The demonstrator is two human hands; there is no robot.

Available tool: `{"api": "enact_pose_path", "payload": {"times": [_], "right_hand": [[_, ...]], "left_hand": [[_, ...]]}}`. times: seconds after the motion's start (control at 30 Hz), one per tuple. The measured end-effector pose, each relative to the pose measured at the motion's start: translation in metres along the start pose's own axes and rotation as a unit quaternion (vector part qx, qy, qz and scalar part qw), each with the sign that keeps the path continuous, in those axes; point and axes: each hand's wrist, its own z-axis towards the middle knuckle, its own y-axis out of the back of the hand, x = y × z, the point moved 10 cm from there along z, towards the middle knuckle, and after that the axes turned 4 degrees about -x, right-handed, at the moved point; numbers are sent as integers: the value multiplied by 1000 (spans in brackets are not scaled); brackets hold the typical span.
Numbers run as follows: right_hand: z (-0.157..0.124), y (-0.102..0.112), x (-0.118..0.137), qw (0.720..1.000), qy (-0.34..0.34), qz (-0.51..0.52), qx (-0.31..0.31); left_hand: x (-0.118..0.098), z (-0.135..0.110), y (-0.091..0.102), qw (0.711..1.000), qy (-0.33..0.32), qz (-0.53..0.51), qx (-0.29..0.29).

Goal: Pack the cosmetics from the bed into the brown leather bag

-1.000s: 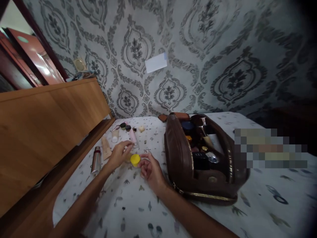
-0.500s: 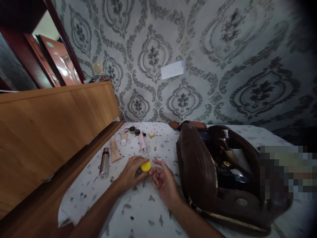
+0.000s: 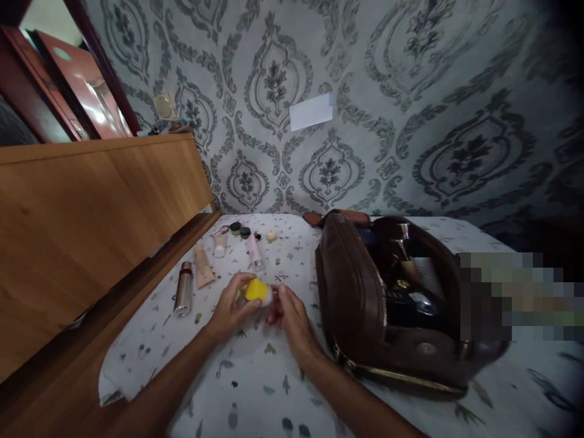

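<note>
A small container [image 3: 257,291] with a yellow part and a pale end lies on its side between my hands, just over the patterned sheet. My left hand [image 3: 232,307] is closed around its yellow part, thumb below and fingers above. At the pale end, the bent fingers of my right hand [image 3: 292,316] meet the container; they are slightly blurred. Beyond the hands lies a pink tube [image 3: 255,252]. A peach tube [image 3: 203,267] and a shiny metallic bottle [image 3: 184,289] lie to the left.
A large brown leather bag [image 3: 351,286] stands unzipped on the right, with bottles and tubes inside. Small dark jars [image 3: 235,228], a cream-coloured tube [image 3: 220,244] and a pale round item [image 3: 271,235] sit further back. A wooden panel [image 3: 114,201] borders the left side; a papered wall rises behind.
The container has tipped from showing its round yellow face to lying sideways, its pale end now visible. My right fingers have come in against it. The view has shifted slightly.
</note>
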Motion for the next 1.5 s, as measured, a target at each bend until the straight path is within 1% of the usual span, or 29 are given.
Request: {"api": "enact_pose_path", "payload": {"times": [0.07,0.1,0.17,0.27,0.37,0.43,0.53,0.57,0.63,0.77,0.9,0.97,1.03,1.13,1.3,1.4,1.5], "right_hand": [[-2,-10,-1,999,-19,10,42],[-4,-13,0,998,-23,12,53],[-5,-14,2,998,-29,3,55],[-7,-10,5,998,-37,-25,36],[-9,-4,7,999,-30,-43,6],[-10,1,10,998,-10,-55,-20],[-13,6,16,996,20,-73,-42],[-14,7,18,995,30,-79,-45],[-16,6,23,993,57,-92,-44],[-18,0,32,988,96,-117,-25],[-17,1,31,989,91,-114,-27],[-16,6,27,990,69,-115,-41],[-15,10,23,991,43,-116,-55],[-15,10,22,992,34,-110,-53],[-15,5,25,993,52,-97,-39],[-16,2,27,992,68,-100,-46],[-16,2,25,990,66,-110,-52]], "left_hand": [[-8,-2,-6,999,-26,-12,14],[-13,-3,-9,998,-46,-18,24],[-26,-6,-15,995,-90,-21,41],[-46,-10,-21,985,-168,22,46],[-63,-15,-23,963,-244,114,28],[-68,-19,-24,947,-270,175,16],[-74,-22,-27,927,-288,242,0],[-75,-23,-27,922,-291,255,-6],[-74,-22,-26,924,-276,263,-27],[-60,-17,-22,945,-214,243,-55],[-48,-16,-24,964,-173,200,-37],[-49,-17,-27,967,-179,178,-13],[-55,-20,-30,964,-209,164,10],[-62,-23,-30,956,-247,157,24],[-63,-24,-27,948,-259,182,23],[-65,-28,-26,940,-275,201,16],[-57,-30,-24,938,-268,220,7]]}}
